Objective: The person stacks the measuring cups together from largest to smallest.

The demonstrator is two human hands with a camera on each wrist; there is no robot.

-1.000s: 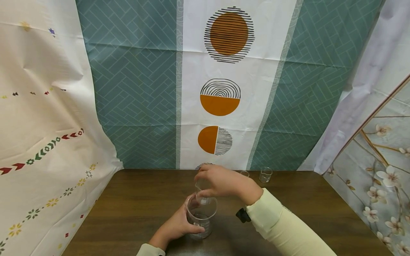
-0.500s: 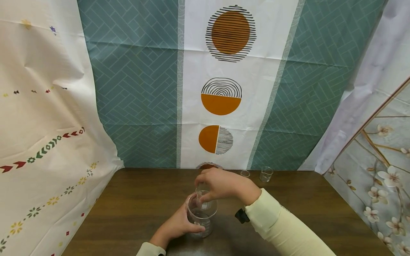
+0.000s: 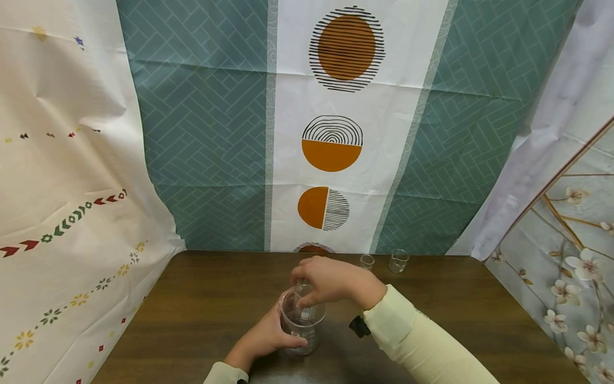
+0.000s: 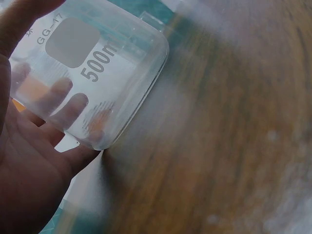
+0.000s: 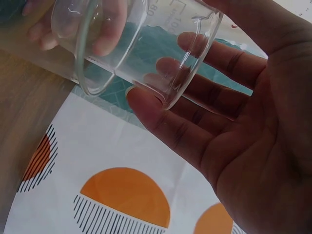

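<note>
A large glass beaker (image 3: 308, 336), printed 500 in the left wrist view, stands on the brown table toward its front. My left hand (image 3: 268, 332) holds it from the left side, thumb across the front and fingers behind the glass. Above its mouth, my right hand (image 3: 331, 278) grips a smaller beaker (image 5: 151, 53) by the rim, its fingers around the glass. The small beaker's lower part is inside the large beaker's mouth. Scale marks show on the small beaker in the right wrist view. My right fingers hide part of it in the head view.
Two more small glass beakers stand at the table's back edge: a smaller one (image 3: 366, 260) and a wider one (image 3: 398, 261) to its right. The table (image 3: 216, 298) ends against a patterned hanging cloth (image 3: 206, 160).
My right hand has come down, bringing the small beaker from above the large beaker's rim into its mouth. The left hand and large beaker stay in place.
</note>
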